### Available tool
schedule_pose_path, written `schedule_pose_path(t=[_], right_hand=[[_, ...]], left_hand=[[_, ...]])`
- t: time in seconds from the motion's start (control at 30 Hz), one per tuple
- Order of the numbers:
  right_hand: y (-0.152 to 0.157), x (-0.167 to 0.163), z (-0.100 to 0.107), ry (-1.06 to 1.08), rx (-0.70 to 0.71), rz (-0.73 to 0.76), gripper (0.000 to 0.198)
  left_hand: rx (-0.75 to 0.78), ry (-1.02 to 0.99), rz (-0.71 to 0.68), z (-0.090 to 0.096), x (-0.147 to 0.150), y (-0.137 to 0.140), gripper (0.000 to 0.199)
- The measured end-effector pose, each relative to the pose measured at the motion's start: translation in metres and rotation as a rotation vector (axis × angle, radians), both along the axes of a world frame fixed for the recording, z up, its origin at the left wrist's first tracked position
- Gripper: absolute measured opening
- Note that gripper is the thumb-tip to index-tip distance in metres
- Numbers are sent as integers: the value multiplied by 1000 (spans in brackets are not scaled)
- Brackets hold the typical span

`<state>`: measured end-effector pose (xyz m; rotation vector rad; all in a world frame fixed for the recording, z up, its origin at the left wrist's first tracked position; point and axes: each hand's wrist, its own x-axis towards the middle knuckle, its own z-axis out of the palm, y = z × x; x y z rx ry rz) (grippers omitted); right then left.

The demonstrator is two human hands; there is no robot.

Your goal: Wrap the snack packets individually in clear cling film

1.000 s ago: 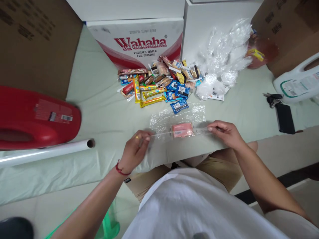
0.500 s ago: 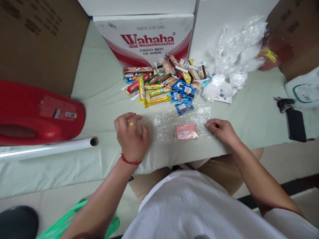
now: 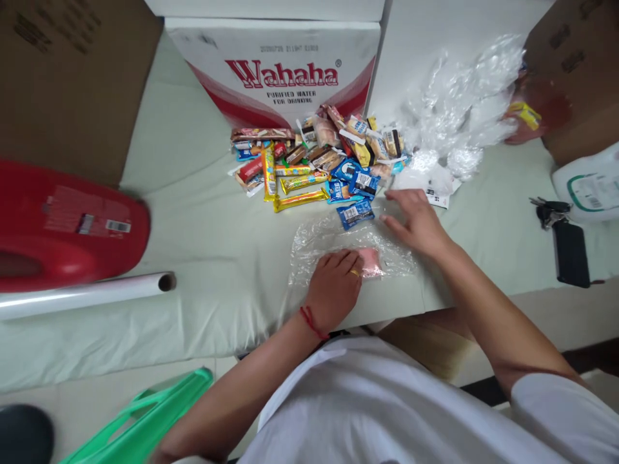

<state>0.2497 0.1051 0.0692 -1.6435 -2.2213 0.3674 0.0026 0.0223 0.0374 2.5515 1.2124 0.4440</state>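
A pink packet (image 3: 371, 262) lies on a sheet of clear plastic film (image 3: 304, 248) close to the table's front edge. My left hand (image 3: 336, 283), with a ring and a red cord bracelet, rests flat over the packet's left part, fingers stretched out, and hides that side. Above the film's right half, my right hand (image 3: 414, 222) is open with thumb and fingers apart, holding nothing. A small blue snack packet (image 3: 355, 213) lies just left of its fingertips, at the film's far edge. Behind it is a heap of wrapped snacks, with yellow snack sticks (image 3: 300, 200) at its front.
A white and red carton (image 3: 290, 48) stands behind the snacks. Crumpled clear plastic (image 3: 464, 109) is piled at the back right. To the left are a red jug (image 3: 97, 225) and a white roll (image 3: 91, 295). Keys and a black phone-like object (image 3: 570, 254) lie right.
My left hand has moved right onto the pink packet. My right hand has let go of the film's right edge and moved up and left, opening its fingers.
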Motion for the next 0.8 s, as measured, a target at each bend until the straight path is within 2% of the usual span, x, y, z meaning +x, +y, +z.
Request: schedule_pose_path(t=[0.07, 0.17, 0.23, 0.3, 0.43, 0.53, 0.67, 0.8], right_hand=[[22, -16, 2, -130, -82, -6, 58], [41, -29, 6, -291, -236, -34, 36], [46, -28, 11, -290, -273, -7, 19], [43, -24, 19, -195, -238, 91, 14], [13, -18, 39, 94, -175, 474, 16], [-24, -18, 46, 130, -232, 666, 19], [-66, -16, 30, -35, -217, 717, 31], [-83, -13, 8, -150, -163, 702, 28]], left_hand=[[29, 13, -5, 2, -1, -1, 34], [76, 34, 16, 6, 2, -4, 32], [94, 59, 60, 9, 5, -6, 29], [102, 103, 108, 12, 7, -8, 27], [125, 172, 110, 14, 7, -10, 27], [143, 146, 80, 10, 5, -10, 23], [125, 45, 55, 5, -2, -13, 18], [72, -241, 87, 11, -23, -25, 18]])
